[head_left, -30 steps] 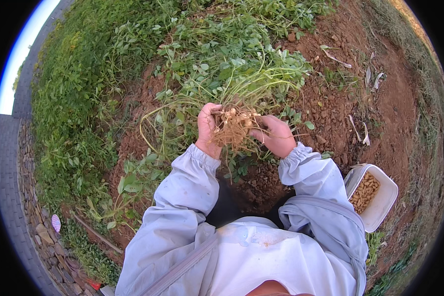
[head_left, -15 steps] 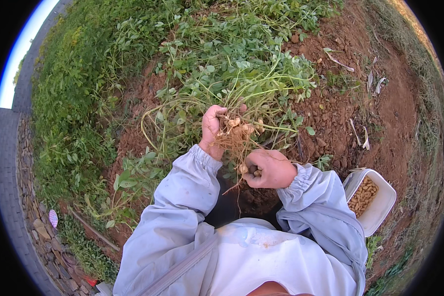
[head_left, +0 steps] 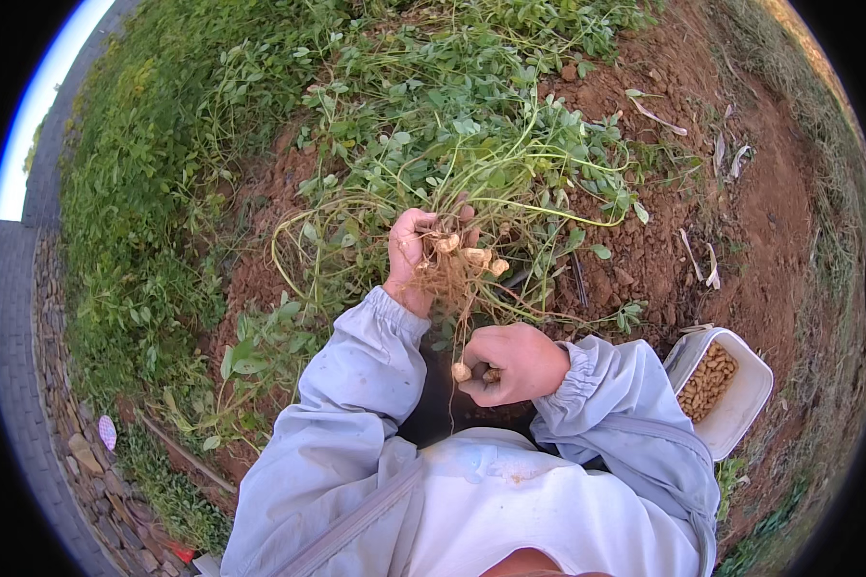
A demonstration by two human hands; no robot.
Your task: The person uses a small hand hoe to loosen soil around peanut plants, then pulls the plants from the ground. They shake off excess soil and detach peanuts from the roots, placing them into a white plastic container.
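My left hand (head_left: pixel 409 252) is closed round the stems of an uprooted peanut plant (head_left: pixel 496 183), just above its roots. Several pale peanut pods (head_left: pixel 475 256) and a tangle of thin brown roots (head_left: pixel 443 283) hang below that grip. Nearer to me, my right hand (head_left: pixel 517 363) is curled shut on peanuts. One peanut (head_left: pixel 461 372) shows at its thumb and fingertips, with a thin root running up from it to the plant. Another darker pod (head_left: pixel 492 375) peeks out between the curled fingers; the rest of the palm is hidden.
A white plastic tub (head_left: pixel 749 392) partly filled with peanuts (head_left: pixel 709 382) stands on reddish soil (head_left: pixel 784 260) to the right. Leafy green plants (head_left: pixel 154 260) cover the left and far ground. A stone edging (head_left: pixel 91 471) and grey paving (head_left: pixel 19 385) run along the far left.
My right hand has drawn down toward me, stretching the root with a peanut at its fingertips. My left hand stays nearly in place on the stems.
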